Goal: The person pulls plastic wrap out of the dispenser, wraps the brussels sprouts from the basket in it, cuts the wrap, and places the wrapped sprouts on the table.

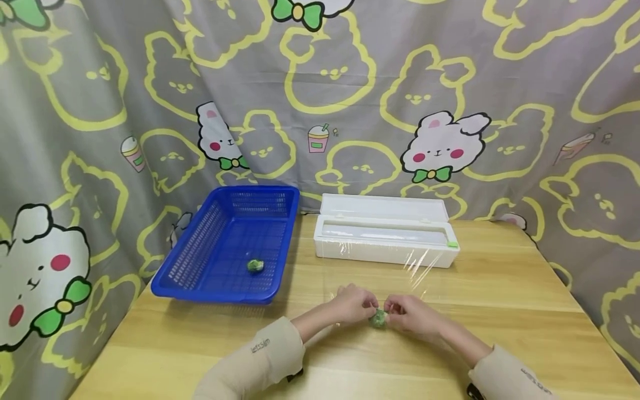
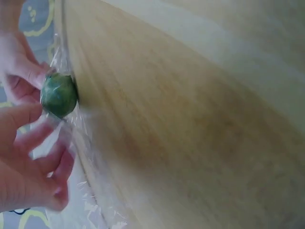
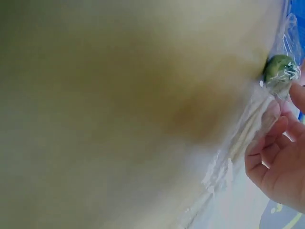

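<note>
Left hand [image 1: 356, 304] and right hand [image 1: 414, 315] pinched clear film [image 2: 86, 143] around green sprout [image 1: 378, 318] between them over desk [image 1: 505, 278], blue basket [image 1: 225, 250] held second sprout [image 1: 255, 265], lid-up white box [image 1: 387, 255] held film roll [image 1: 382, 233].

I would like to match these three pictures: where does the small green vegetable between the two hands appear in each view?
Head: the green vegetable is below and right of centre, between left hand and right hand.
Left wrist: left side, above mid-height.
Right wrist: near the right edge, upper half.
Shared landmark: the clear film.
</note>
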`<state>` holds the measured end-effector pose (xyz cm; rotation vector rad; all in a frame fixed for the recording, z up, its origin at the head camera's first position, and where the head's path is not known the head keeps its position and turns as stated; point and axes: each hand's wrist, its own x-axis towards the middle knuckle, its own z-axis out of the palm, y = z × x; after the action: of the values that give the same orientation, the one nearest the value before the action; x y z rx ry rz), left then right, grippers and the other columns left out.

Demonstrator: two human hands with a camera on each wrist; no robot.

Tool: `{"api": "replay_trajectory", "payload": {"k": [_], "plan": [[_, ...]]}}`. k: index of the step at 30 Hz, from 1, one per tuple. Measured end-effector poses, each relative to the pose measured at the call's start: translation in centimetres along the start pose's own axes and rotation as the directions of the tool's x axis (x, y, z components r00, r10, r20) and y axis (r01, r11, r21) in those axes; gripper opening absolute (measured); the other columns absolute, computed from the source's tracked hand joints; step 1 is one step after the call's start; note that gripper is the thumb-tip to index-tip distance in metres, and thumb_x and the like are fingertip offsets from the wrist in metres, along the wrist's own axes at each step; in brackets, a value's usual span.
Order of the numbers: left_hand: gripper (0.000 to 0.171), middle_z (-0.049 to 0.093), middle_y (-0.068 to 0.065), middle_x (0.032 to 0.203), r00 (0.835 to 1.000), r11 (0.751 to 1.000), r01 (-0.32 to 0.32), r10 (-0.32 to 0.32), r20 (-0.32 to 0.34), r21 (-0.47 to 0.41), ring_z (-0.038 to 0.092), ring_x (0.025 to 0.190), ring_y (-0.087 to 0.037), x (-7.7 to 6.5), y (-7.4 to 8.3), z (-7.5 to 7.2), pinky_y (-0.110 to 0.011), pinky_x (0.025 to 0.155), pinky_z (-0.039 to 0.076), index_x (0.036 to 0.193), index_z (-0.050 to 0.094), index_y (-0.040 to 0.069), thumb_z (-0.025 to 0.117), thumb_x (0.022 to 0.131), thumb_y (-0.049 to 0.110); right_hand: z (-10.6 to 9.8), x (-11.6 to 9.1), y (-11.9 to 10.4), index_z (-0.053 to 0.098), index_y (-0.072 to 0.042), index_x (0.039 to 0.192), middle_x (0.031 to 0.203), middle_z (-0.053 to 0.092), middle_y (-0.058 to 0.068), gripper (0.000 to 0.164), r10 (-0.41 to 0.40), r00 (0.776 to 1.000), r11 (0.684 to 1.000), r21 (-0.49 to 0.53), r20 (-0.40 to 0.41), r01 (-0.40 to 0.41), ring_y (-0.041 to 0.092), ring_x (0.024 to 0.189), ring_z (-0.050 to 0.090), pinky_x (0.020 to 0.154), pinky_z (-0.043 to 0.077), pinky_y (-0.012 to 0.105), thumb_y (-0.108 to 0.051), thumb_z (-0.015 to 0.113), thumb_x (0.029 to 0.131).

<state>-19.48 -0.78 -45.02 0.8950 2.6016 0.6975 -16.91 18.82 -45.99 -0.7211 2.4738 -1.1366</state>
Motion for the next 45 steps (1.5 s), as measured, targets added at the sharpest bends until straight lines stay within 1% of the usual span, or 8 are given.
{"api": "replay_trajectory", "payload": {"k": [5,13,20,23,26,30,34,45], "plan": [[0.013,0.056,0.015,0.071,0.997,0.997,-0.055,0.058,-0.054,0.051,0.042,0.074,-0.004,0.6,0.3,0.2,-0.024,0.071,0.026,0.079,0.063,0.021,0.074,0.073,0.024,-0.8,0.3,0.8,0.062,-0.007,0.094,0.076,0.058,-0.002,0.011,-0.038,0.999,0.997,-0.059,0.032,0.04,0.005,0.065,0.049,0.058,0.043,0.021,-0.015,0.056,0.088],[0.02,0.051,0.014,0.072,0.996,0.989,-0.055,0.064,-0.065,0.137,0.041,0.071,-0.003,1.1,0.4,0.5,-0.021,0.069,0.026,0.08,0.061,0.02,0.077,0.069,0.021,-1.3,0.8,1.0,0.063,-0.003,0.1,0.087,0.063,-0.003,0.022,-0.018,0.998,0.997,-0.079,0.064,0.023,0.006,0.077,0.053,0.068,0.045,0.025,-0.019,0.049,0.093],[0.019,0.054,0.014,0.073,0.999,0.992,-0.041,0.044,-0.023,0.121,0.043,0.072,-0.003,1.5,0.2,-0.5,-0.022,0.069,0.026,0.08,0.061,0.02,0.077,0.07,0.019,-1.8,1.3,0.6,0.065,-0.004,0.098,0.087,0.064,-0.002,0.022,-0.026,0.998,0.986,-0.164,0.056,0.035,0.008,0.077,0.055,0.069,0.046,0.028,-0.019,0.05,0.093],[0.018,0.057,0.013,0.074,0.999,0.992,-0.031,0.034,-0.019,0.123,0.045,0.074,-0.003,1.6,0.1,-0.7,-0.022,0.07,0.026,0.081,0.062,0.019,0.077,0.071,0.02,-1.9,1.3,0.0,0.065,-0.004,0.099,0.088,0.064,-0.001,0.02,-0.018,1.0,0.971,-0.238,0.017,0.022,0.009,0.078,0.055,0.07,0.046,0.031,-0.017,0.051,0.091],[0.017,0.061,0.012,0.077,1.0,0.991,-0.021,0.023,-0.017,0.135,0.048,0.075,-0.003,1.6,-0.2,-0.7,-0.023,0.071,0.027,0.083,0.063,0.019,0.075,0.073,0.021,-1.7,1.4,-0.8,0.062,0.0,0.102,0.081,0.06,-0.002,0.021,-0.026,0.999,0.958,-0.287,-0.03,0.017,0.007,0.07,0.051,0.063,0.045,0.028,-0.013,0.055,0.088],[0.016,0.064,0.009,0.081,1.0,0.99,-0.02,0.022,-0.015,0.138,0.051,0.078,-0.005,1.5,-0.6,-0.9,-0.023,0.071,0.028,0.088,0.063,0.017,0.073,0.076,0.022,-1.4,1.6,-1.4,0.056,0.003,0.105,0.071,0.05,-0.005,0.03,-0.071,0.996,0.956,-0.288,-0.053,0.052,0.004,0.06,0.042,0.053,0.04,0.022,-0.013,0.063,0.081],[0.016,0.066,0.007,0.085,0.999,0.989,-0.024,0.028,-0.019,0.148,0.054,0.08,-0.007,1.6,-0.8,-1.0,-0.022,0.07,0.027,0.091,0.064,0.017,0.071,0.078,0.022,-1.0,1.6,-1.5,0.054,0.0,0.102,0.074,0.049,-0.003,0.035,-0.08,0.996,0.959,-0.277,-0.043,0.065,0.005,0.062,0.041,0.054,0.039,0.021,-0.017,0.071,0.076],[0.015,0.067,0.009,0.088,1.0,0.987,-0.022,0.024,-0.012,0.16,0.054,0.081,-0.006,2.2,-0.7,-0.9,-0.021,0.068,0.028,0.094,0.065,0.017,0.067,0.081,0.025,-0.6,2.2,-0.6,0.053,-0.007,0.091,0.071,0.048,-0.004,0.03,-0.055,0.995,0.949,-0.315,-0.08,0.027,0.006,0.061,0.04,0.053,0.037,0.021,-0.012,0.074,0.07]]}}
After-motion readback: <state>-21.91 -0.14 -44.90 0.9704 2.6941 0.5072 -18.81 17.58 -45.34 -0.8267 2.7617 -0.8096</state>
